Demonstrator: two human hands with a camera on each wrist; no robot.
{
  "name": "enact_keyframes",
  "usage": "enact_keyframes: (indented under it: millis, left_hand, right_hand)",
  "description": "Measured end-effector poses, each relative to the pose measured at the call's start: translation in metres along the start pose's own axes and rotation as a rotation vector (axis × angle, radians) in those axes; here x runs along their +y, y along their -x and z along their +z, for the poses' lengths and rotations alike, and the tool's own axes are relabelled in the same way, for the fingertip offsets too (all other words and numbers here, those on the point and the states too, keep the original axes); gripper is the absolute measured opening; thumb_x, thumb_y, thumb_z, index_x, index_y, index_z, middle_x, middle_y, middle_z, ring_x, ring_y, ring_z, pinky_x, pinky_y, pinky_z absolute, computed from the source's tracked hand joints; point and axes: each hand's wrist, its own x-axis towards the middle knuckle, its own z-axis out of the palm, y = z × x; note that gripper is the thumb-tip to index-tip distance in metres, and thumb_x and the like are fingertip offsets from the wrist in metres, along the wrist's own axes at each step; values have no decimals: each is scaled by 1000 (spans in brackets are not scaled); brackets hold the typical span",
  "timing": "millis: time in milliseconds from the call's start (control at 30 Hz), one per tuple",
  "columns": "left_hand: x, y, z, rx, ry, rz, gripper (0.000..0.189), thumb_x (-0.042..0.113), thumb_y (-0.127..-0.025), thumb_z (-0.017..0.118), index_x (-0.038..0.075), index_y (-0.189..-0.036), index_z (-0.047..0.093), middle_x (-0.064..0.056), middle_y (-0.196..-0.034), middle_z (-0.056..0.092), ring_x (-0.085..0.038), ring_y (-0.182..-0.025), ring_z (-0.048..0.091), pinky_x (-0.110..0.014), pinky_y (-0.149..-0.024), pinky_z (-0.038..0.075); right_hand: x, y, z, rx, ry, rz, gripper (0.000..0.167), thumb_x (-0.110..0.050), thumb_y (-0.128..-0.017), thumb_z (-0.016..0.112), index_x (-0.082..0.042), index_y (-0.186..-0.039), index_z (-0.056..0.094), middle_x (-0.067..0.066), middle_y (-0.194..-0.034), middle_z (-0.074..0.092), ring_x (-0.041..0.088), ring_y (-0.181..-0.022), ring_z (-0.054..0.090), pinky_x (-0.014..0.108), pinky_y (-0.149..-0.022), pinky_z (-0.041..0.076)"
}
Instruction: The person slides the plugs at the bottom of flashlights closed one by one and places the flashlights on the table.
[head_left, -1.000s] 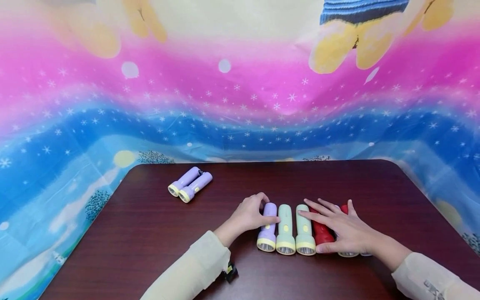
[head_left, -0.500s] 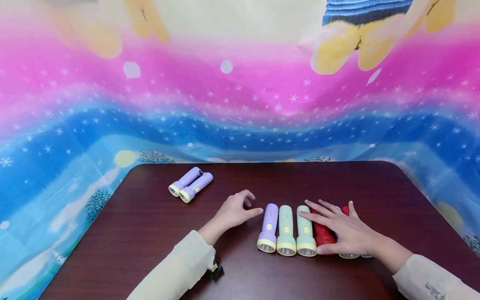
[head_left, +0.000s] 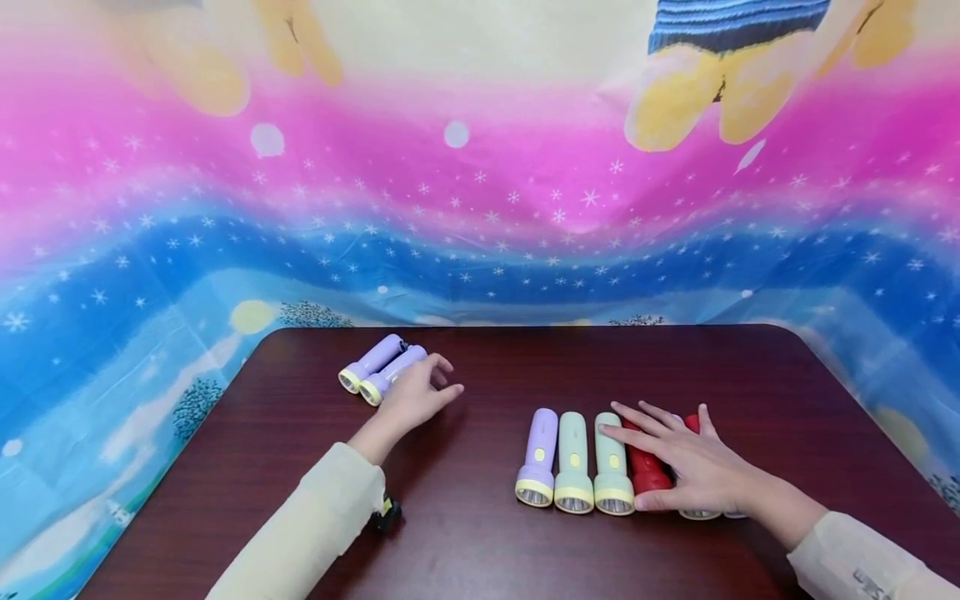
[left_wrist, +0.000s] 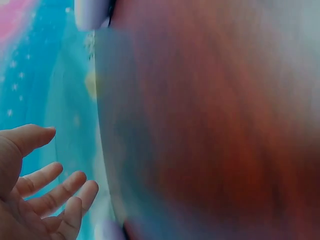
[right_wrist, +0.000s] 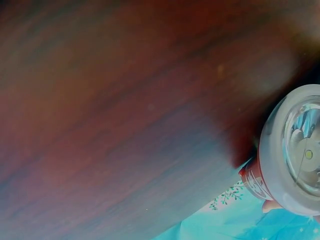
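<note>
My left hand [head_left: 411, 393] is over the table near two purple flashlights [head_left: 372, 360] at the back left, overlapping the nearer one in the head view. Its fingers are loosely bent and hold nothing; the left wrist view shows the same relaxed fingers [left_wrist: 55, 192]. A row of flashlights lies at the right: a purple one [head_left: 537, 458], a green one [head_left: 573, 462], a second green one [head_left: 613, 467], then a red one [head_left: 648, 467]. My right hand [head_left: 693, 458] rests with spread fingers over the row's right part, partly hiding several flashlights. One flashlight lens [right_wrist: 306, 150] fills the right wrist view's edge.
The dark wooden table [head_left: 450, 517] has rounded far corners. Behind it hangs a colourful printed cloth [head_left: 480, 200]. A small black device [head_left: 386, 514] sits at the left sleeve's cuff.
My left hand has let go of the purple flashlight at the row's left end and moved left and back to the two purple flashlights. The right hand has stayed in place.
</note>
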Motion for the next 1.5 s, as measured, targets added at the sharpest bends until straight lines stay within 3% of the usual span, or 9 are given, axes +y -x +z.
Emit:
enact_keyframes:
  millis: [267, 533, 867, 1067, 1200, 1500]
  left_hand:
    - [-22, -11, -34, 60, -16, -2, 35, 25, -89, 72, 5, -116, 63, -14, -106, 70, -29, -98, 68, -45, -87, 54]
    - [-49, -19, -55, 69, 13, -73, 37, 25, -93, 68, 5, -123, 62, -17, -114, 69, -32, -107, 66, -49, -91, 53]
    - [-69, -19, -55, 37, -10, -133, 39, 24, -94, 66, 2, -126, 59, -20, -118, 67, -35, -113, 63, -50, -95, 52]
    - [-72, -22, -53, 7, -48, -130, 43, 21, -91, 70, 2, -127, 58, -20, -119, 67, -33, -109, 66, -48, -93, 53]
    - [-71, -24, -50, -17, -64, -131, 46, 20, -90, 71, 2, -130, 57, -21, -121, 67, -34, -111, 64, -49, -93, 52]
    - [-72, -26, -41, -56, -98, -122, 50, 25, -87, 75, 1, -129, 60, -20, -120, 69, -34, -111, 63, -45, -91, 53]
  right_hand:
    - [0, 0, 1, -1, -1, -1, 91, -66, -70, 77, -45, -150, 38, -6, -163, 29, 41, -142, 34, 89, -91, 14]
    - [0, 1, 0, -3, 0, 0, 91, -65, -70, 76, -45, -150, 38, -6, -163, 29, 40, -143, 34, 89, -91, 15]
    - [0, 0, 0, -11, -13, 3, 90, -65, -71, 76, -44, -150, 38, -5, -163, 30, 43, -143, 33, 89, -92, 14]
    - [1, 1, -4, -20, -62, 20, 89, -62, -72, 77, -43, -150, 38, -5, -163, 31, 44, -145, 28, 86, -95, 15]
    - [3, 3, -7, -18, -98, 39, 89, -60, -72, 78, -42, -150, 39, -5, -163, 31, 38, -150, 21, 83, -98, 18]
    - [9, 9, -11, -11, -87, 75, 90, -58, -73, 78, -42, -151, 38, -7, -163, 28, 32, -153, 15, 86, -96, 17]
